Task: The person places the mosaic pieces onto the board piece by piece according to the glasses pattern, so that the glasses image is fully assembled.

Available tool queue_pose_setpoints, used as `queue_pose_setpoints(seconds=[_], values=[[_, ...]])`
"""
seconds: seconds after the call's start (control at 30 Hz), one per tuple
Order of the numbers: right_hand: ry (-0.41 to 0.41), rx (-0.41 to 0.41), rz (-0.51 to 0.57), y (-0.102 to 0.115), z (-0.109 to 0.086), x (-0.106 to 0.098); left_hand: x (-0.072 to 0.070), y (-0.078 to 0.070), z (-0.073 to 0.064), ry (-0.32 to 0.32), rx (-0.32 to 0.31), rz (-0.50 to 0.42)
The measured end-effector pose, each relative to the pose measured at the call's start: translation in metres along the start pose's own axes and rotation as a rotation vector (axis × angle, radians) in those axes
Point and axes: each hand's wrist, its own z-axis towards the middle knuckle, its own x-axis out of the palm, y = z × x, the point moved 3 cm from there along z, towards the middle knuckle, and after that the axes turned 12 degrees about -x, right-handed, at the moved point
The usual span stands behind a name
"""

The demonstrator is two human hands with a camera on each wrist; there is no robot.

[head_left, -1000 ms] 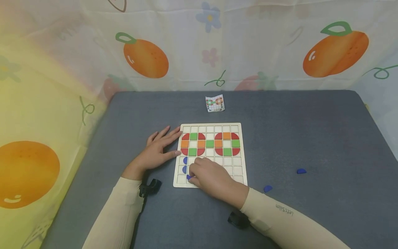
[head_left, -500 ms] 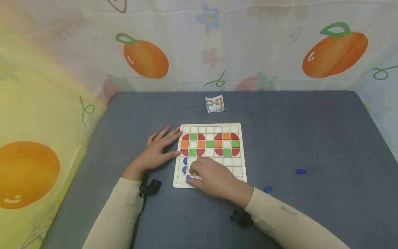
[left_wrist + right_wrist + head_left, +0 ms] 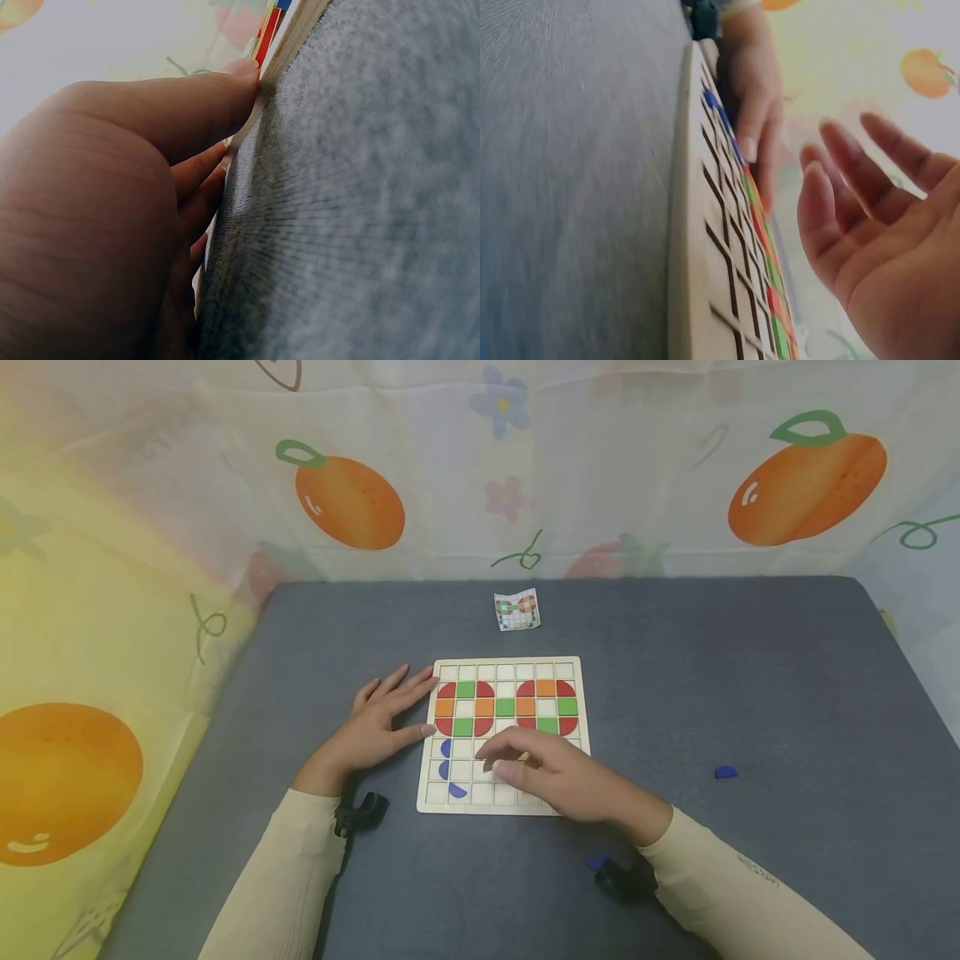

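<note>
A square wooden grid board (image 3: pixel 487 803) lies on the table, with red, green and orange tiles in its upper rows. Down its lower left run three blue half-round pieces; the lowest blue piece (image 3: pixel 457 790) sits tilted across its cell. My left hand (image 3: pixel 375 727) rests at the board's left edge, fingers spread and thumb touching the rim, as the left wrist view also shows. Over the board's lower right hovers my right hand (image 3: pixel 558 772), fingers loosely bent with nothing between them. In the right wrist view that hand (image 3: pixel 892 225) is raised off the board.
A small printed pattern card (image 3: pixel 517 610) lies behind the board. One loose blue half-round piece (image 3: pixel 726 772) is on the table to the right. Another blue piece (image 3: pixel 597 862) is partly hidden by the right wrist camera (image 3: pixel 626 881). A fruit-print curtain (image 3: pixel 450 468) hangs behind.
My right hand has let go of the lowest blue piece, lifted and moved right, uncovering that piece on the board. My left hand has stayed in place.
</note>
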Motion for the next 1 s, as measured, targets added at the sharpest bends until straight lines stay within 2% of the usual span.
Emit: queue_pose_setpoints(seconds=[0.33, 0.47, 0.67, 0.83, 1.0], values=[[0.005, -0.170, 0.287, -0.006, -0.037, -0.036, -0.002, -0.002, -0.001, 0.004, -0.006, -0.007], [0.030, -0.185, 0.355, -0.008, -0.051, -0.045, -0.003, -0.002, -0.001, 0.005, -0.005, -0.009], [0.035, -0.148, 0.362, -0.014, -0.075, -0.052, -0.003, -0.003, -0.001, 0.010, -0.004, -0.006], [0.048, -0.083, 0.290, -0.017, -0.097, -0.059, -0.002, -0.004, -0.001, 0.015, -0.010, -0.006], [0.159, -0.036, 0.223, -0.017, -0.110, -0.061, -0.002, -0.002, -0.002, 0.013, -0.012, -0.003]])
